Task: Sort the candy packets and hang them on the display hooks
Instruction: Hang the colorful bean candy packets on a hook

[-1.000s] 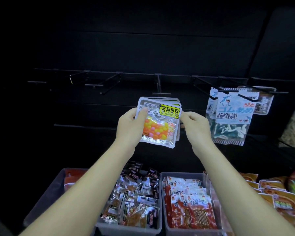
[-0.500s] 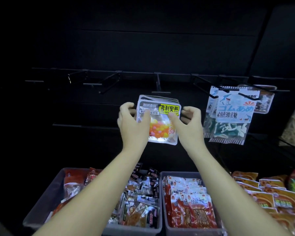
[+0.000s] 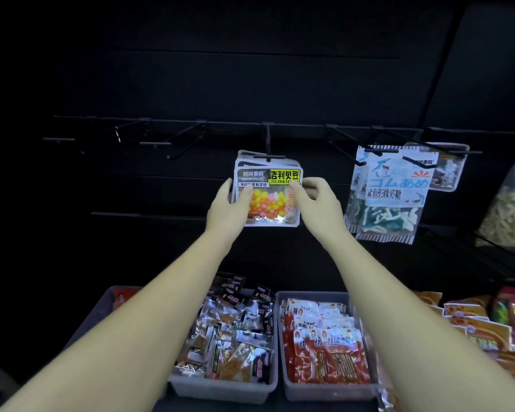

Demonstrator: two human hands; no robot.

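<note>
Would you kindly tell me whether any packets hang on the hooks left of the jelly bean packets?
No, the hooks left of the jelly bean packets are bare black wire, nothing hanging.

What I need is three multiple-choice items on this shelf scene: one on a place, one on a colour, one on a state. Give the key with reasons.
1. Where do the shark gummy packets hang, relative to the jelly bean packets?
A. to their left
B. to their right
C. below them

2. The label patch on the front jelly bean packet is:
A. yellow
B. blue
C. purple

3. The jelly bean packets are:
A. lying in a grey bin
B. gripped by the left hand and right hand at a display hook
C. hanging untouched

Key: 1 B, they hang on hooks further right. 2 A, the patch with black lettering is yellow. 3 B, one hand grips each side edge, just under the hook.
</note>
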